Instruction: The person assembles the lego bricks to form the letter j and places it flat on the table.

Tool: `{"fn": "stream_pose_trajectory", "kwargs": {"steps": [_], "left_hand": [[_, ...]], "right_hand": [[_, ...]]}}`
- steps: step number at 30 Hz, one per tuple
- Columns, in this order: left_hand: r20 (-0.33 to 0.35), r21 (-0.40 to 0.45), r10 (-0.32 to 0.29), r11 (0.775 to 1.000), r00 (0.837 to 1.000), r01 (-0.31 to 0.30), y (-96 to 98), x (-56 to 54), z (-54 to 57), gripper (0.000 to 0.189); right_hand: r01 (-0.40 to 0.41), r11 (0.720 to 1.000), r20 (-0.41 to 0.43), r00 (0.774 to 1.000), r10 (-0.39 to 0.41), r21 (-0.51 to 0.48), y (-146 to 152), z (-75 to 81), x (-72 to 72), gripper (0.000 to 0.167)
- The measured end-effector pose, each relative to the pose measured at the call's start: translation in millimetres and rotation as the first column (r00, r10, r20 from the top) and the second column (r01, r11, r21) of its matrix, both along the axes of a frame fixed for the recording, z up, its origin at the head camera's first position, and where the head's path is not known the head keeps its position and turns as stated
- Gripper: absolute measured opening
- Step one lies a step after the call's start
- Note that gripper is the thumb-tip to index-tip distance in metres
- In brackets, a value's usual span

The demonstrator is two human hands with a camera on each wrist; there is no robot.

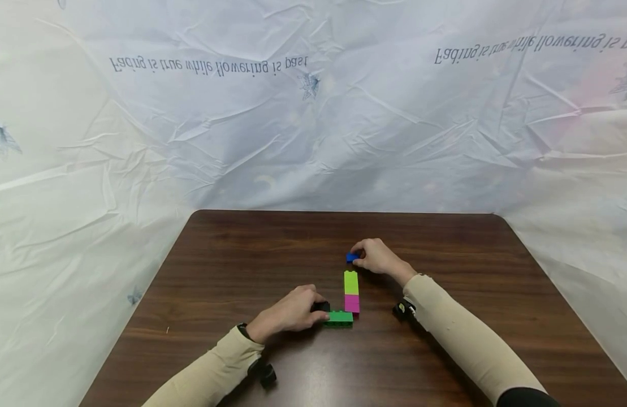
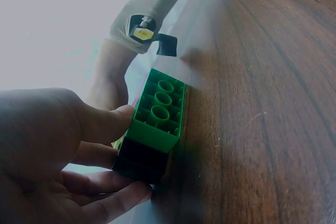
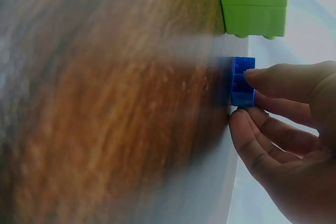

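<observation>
My left hand [image 1: 293, 308] grips a green brick [image 1: 340, 320] and a black brick [image 1: 320, 306] side by side. In the left wrist view, the thumb lies against the green brick [image 2: 159, 106], whose hollow, tubed underside shows, while fingers reach around the black brick [image 2: 139, 161]. Farther back, my right hand [image 1: 376, 257] pinches a small blue brick [image 1: 351, 258] between thumb and fingers; its hollow side shows in the right wrist view. Between the hands lie a yellow-green block [image 1: 351, 282] and a magenta block [image 1: 351, 303], end to end, with the magenta end beside the green brick.
A dark wood-grain table [image 1: 232, 254] with rounded far corners lies under everything. Behind it and at both sides hangs a pale printed sheet [image 1: 313, 141]. Black wrist devices [image 1: 403, 309] are strapped over the light sleeves [image 1: 466, 339].
</observation>
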State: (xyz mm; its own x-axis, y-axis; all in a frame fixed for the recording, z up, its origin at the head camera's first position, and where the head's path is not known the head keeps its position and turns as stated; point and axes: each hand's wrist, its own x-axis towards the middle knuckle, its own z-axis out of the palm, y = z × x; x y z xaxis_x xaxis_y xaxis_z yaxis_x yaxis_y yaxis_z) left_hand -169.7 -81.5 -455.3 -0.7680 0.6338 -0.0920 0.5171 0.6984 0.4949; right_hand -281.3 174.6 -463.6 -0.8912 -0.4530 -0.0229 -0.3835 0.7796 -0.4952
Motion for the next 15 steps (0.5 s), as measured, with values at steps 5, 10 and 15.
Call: {"fn": "stream_pose_trajectory", "kwargs": {"steps": [5, 10, 15], "left_hand": [[0.001, -0.001, 0.000, 1.000, 1.000, 0.000, 0.3, 0.1, 0.4, 0.039], [0.002, -0.005, 0.001, 1.000, 1.000, -0.001, 0.4, 0.6, 0.8, 0.039], [0.004, -0.008, 0.003, 1.000, 1.000, -0.003, 0.7, 0.5, 1.2, 0.039]], "right_hand": [[-0.011, 1.000, 0.006, 1.000, 0.011, -0.002, 0.7, 0.0, 0.0, 0.025], [-0.025, 1.000, 0.010, 1.000, 0.025, -0.009, 1.0, -0.2, 0.7, 0.025], [-0.041, 0.999, -0.005, 0.999, 0.041, -0.013, 1.0, -1.4, 1.3, 0.024]]}}
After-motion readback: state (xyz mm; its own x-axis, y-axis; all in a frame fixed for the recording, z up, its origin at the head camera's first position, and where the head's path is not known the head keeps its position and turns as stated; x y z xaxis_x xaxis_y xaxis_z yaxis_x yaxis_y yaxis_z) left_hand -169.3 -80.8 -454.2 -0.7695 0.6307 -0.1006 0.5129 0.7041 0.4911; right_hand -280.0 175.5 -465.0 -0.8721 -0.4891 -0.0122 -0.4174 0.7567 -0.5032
